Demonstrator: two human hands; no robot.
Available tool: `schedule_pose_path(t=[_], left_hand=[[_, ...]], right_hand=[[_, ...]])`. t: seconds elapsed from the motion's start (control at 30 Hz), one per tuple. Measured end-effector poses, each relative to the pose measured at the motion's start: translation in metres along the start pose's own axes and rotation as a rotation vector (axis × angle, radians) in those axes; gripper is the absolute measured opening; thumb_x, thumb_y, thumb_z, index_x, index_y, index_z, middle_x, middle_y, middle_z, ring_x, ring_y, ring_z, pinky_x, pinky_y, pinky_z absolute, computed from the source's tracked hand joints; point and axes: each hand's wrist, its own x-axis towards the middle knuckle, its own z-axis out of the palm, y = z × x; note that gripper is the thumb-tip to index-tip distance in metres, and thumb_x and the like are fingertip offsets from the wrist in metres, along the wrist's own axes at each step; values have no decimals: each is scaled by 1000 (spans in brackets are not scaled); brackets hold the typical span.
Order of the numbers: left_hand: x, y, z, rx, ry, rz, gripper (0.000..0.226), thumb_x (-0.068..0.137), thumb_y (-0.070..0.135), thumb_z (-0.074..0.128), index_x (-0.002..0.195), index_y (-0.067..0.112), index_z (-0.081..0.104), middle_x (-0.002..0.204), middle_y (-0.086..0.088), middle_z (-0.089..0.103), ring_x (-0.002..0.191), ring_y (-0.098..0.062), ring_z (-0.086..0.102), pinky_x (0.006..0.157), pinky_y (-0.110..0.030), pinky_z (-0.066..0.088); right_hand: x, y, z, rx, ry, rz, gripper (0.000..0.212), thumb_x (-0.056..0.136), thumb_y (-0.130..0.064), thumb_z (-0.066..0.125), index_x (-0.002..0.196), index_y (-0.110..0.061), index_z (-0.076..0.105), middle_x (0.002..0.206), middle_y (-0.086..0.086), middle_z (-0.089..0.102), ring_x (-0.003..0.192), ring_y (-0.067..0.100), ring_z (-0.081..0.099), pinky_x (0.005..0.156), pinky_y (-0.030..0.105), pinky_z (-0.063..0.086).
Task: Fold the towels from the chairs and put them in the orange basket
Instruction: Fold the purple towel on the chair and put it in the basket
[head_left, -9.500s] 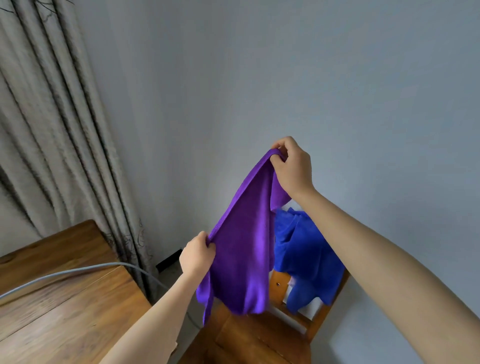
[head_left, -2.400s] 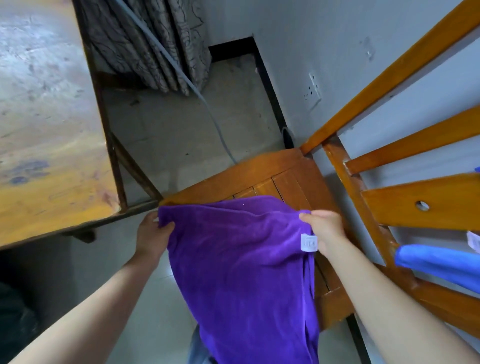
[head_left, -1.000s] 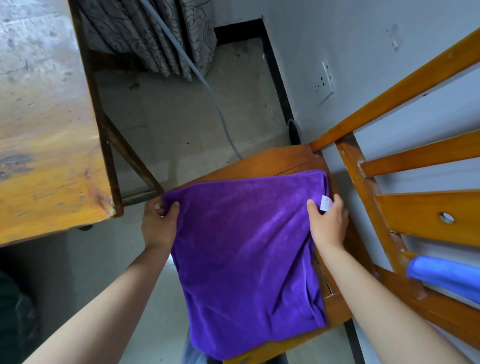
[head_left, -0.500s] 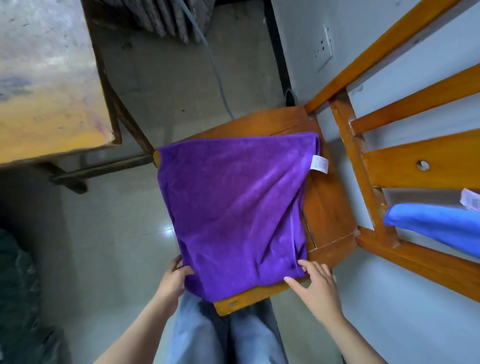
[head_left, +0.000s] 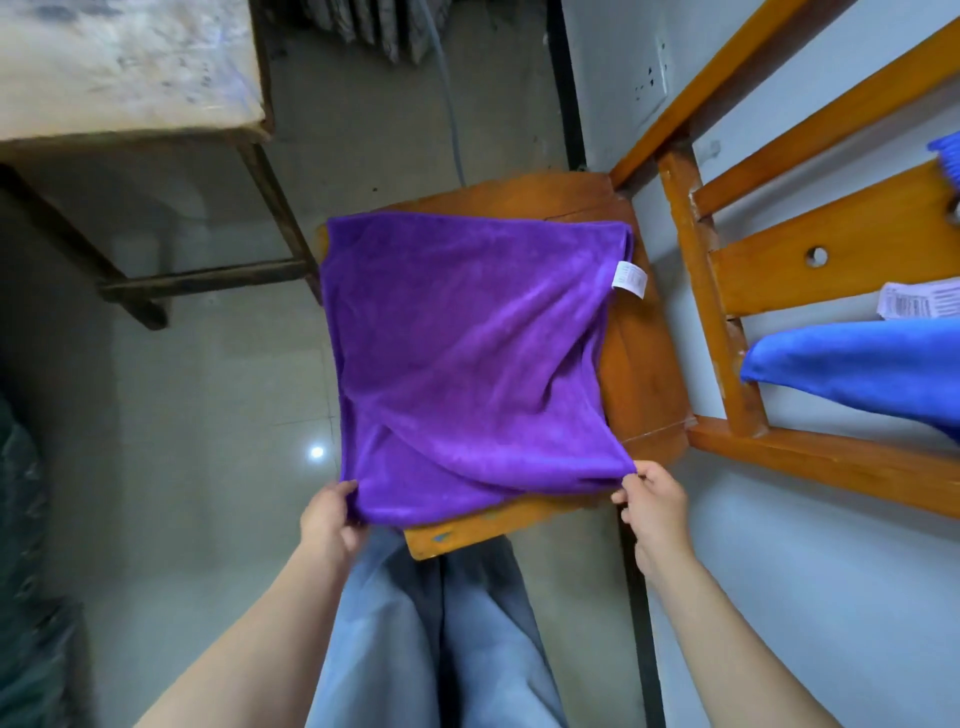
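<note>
Head camera, reading from the left: our left hand (head_left: 330, 519) grips the near left corner of the purple towel (head_left: 467, 364), which lies spread on the chair seat (head_left: 639, 374) and stretches away from us. Our right hand (head_left: 652, 512) pinches the near right corner. Both hands sit equally near, so we judge the fold runs forward, near hem onto far hem. A blue towel (head_left: 857, 374) hangs on the chair back at the right.
</note>
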Motion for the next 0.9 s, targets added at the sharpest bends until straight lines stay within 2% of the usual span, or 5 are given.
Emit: schedule_pose_path(t=[0.13, 0.33, 0.53, 0.8, 0.9], left_hand=[[-27, 7, -21, -55, -3, 167, 23, 91, -6, 45, 78, 11, 51, 44, 0, 63, 37, -7, 59, 38, -19, 50], [-63, 12, -44, 31, -8, 434, 15, 88, -4, 56, 82, 11, 59, 78, -9, 58, 40, 0, 55, 41, -11, 45], [-89, 18, -47, 274, -29, 706, 12, 89, 6, 58, 83, 16, 61, 76, 1, 58, 63, -9, 47, 56, -23, 36], [-105, 21, -58, 418, -150, 620, 22, 96, 10, 45, 79, 22, 45, 76, -10, 61, 45, -12, 64, 54, -27, 48], [-108, 20, -58, 366, -119, 641, 21, 95, 6, 47, 78, 19, 47, 74, -13, 60, 41, -12, 63, 44, -19, 52]], right_hand=[[-9, -16, -28, 260, -111, 106, 33, 94, 6, 32, 74, -15, 48, 65, 6, 58, 42, 7, 56, 41, 16, 33], [-18, -24, -45, 229, -159, 114, 33, 94, 4, 28, 75, -15, 45, 81, 7, 59, 71, 23, 60, 63, 29, 39], [-28, -21, -35, 463, -91, 68, 36, 87, 13, 29, 70, -12, 49, 65, 0, 67, 74, 18, 59, 69, 31, 46], [-29, -35, -31, 272, 87, -155, 29, 92, 3, 37, 83, -20, 51, 79, -7, 55, 73, 10, 52, 51, 12, 45], [-23, -33, -36, 288, 38, -186, 26, 96, -3, 42, 93, -26, 53, 98, -2, 54, 82, 12, 57, 61, 17, 48]])
